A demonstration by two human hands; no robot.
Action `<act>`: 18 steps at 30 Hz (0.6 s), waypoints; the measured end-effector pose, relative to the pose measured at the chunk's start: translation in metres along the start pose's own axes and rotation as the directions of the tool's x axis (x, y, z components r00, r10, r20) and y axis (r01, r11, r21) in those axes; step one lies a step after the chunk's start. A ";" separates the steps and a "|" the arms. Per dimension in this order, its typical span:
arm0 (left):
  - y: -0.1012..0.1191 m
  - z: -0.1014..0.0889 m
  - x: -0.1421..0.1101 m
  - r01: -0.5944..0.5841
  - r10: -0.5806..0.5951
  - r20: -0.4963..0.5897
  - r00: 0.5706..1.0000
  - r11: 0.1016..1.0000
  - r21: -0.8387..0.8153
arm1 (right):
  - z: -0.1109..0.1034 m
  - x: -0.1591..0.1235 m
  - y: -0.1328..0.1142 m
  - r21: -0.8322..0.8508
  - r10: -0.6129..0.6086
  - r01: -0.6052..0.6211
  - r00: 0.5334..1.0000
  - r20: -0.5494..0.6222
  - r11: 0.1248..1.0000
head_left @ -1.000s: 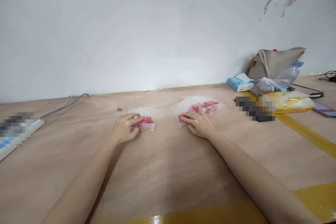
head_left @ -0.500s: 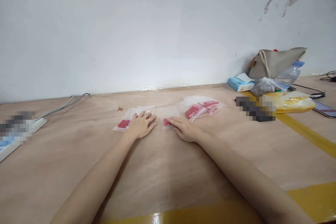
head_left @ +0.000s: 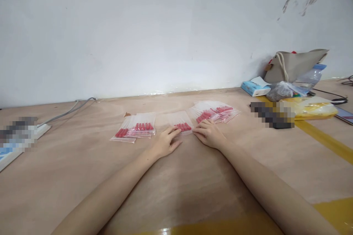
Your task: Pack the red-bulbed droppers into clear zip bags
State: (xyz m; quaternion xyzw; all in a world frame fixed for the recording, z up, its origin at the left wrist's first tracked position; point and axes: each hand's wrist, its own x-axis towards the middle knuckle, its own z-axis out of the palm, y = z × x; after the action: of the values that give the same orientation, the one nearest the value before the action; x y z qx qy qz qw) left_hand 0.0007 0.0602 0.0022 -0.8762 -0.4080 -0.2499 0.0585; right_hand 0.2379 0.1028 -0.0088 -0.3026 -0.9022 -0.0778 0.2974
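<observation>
In the middle lies a clear plastic bag (head_left: 179, 117) with several red stick-like pieces in a row near its lower edge. My left hand (head_left: 165, 142) rests at that bag's lower left, thumb apart from the fingers, fingertips touching it. My right hand (head_left: 211, 134) lies at its lower right corner, fingers lowered to the table and slightly bent. To the left, a few similar bags (head_left: 145, 119) overlap, red pieces showing through. Beyond my right hand, a fanned pile of such bags (head_left: 211, 105) holds more red pieces. Neither hand grips anything.
At the right are a tissue pack (head_left: 255, 87), a grey bag (head_left: 299, 67), a yellow plastic package (head_left: 311, 108) and a blurred dark object (head_left: 271, 115). A grey cable (head_left: 68, 110) runs along the left. A white wall (head_left: 138, 36) stands behind the wooden table (head_left: 149, 194).
My left hand has moved right, off the left bags and onto the middle bag's lower left. My right hand has shifted right, to that bag's right corner, uncovering its red pieces.
</observation>
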 end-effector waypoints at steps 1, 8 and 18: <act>0.000 0.003 0.001 -0.014 0.014 -0.001 1.000 1.000 -0.015 | 0.000 0.001 -0.002 -0.018 -0.004 0.004 1.000 0.001 1.000; -0.018 0.011 -0.001 -0.041 0.036 -0.069 0.997 0.995 -0.086 | 0.002 0.005 -0.004 -0.109 -0.015 0.013 1.000 -0.015 0.994; -0.019 0.012 -0.002 -0.016 -0.001 -0.192 0.981 0.996 -0.087 | 0.009 0.008 -0.001 -0.135 -0.055 0.043 0.995 -0.086 0.990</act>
State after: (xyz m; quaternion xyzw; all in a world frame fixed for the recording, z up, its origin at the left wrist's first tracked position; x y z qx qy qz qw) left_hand -0.0097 0.0745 -0.0109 -0.8513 -0.3856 -0.3508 0.0600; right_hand 0.2277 0.1091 -0.0119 -0.2956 -0.8879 -0.1584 0.3148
